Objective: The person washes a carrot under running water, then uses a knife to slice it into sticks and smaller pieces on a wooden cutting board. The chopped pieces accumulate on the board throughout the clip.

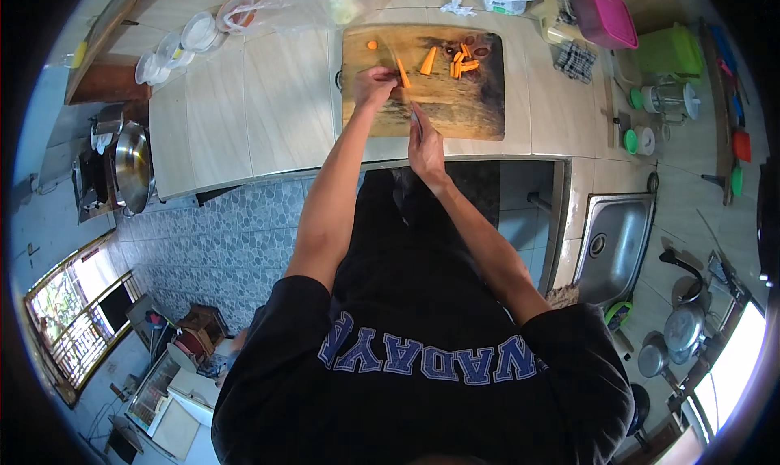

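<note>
A wooden cutting board [378, 114] with dark stains lies on the tiled counter before me. Near its left side, the fingers of my left hand [375, 87] are at a long carrot piece [403, 73]; whether they grip it is unclear. My right hand [426, 145] is closed around a knife [416, 123] at the board's front edge, its blade blurred and pointing towards the back. A tapered carrot piece [428, 61] lies right of the long one, and cut carrot sticks [468, 66] are gathered farther right. One small carrot end [372, 45] rests at the back left.
Plastic tubs [200, 32] and a clear plastic bag [304, 4] stand behind the board to the left. A checked cloth [574, 61], a pink container [603, 15] and a glass jug [667, 98] are on the right, with a steel sink [618, 239] nearer me.
</note>
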`<action>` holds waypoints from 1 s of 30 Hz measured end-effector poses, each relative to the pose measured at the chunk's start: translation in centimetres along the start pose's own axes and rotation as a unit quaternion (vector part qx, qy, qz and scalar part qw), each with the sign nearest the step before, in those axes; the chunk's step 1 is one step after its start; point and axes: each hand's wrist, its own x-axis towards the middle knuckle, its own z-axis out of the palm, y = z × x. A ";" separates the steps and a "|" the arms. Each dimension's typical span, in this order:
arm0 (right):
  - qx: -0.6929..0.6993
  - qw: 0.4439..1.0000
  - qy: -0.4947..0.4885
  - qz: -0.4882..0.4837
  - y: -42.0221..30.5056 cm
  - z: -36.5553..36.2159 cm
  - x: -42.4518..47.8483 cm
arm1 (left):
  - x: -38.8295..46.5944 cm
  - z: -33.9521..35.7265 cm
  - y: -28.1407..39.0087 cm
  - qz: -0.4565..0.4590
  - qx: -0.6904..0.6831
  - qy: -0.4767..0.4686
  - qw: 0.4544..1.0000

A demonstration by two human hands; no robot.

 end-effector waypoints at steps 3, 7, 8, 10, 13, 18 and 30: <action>-0.008 0.998 -0.018 0.057 -0.4 -1.2 -0.3 | -0.8 0.5 0.9 0.003 -0.018 -0.002 1.000; 0.028 0.999 0.025 0.026 0.7 -2.3 -0.5 | -1.5 2.0 2.5 0.051 0.108 0.025 0.993; 0.033 0.998 0.042 0.014 0.8 -2.6 -0.7 | -1.9 2.1 2.4 0.060 0.138 0.017 0.988; 0.041 0.998 0.051 0.017 1.0 -3.7 -1.0 | -1.3 2.5 3.1 0.100 0.191 -0.004 0.976; 0.070 0.993 0.059 0.070 0.9 -5.7 -1.8 | -1.5 3.0 4.1 0.084 0.261 -0.038 0.961; 0.073 0.978 0.106 0.166 -0.3 -9.8 -3.4 | -3.7 5.1 5.5 0.112 0.231 -0.152 0.954; 0.077 0.931 0.306 0.182 1.3 -8.9 -7.1 | -0.7 16.3 6.5 0.100 0.188 -0.378 0.901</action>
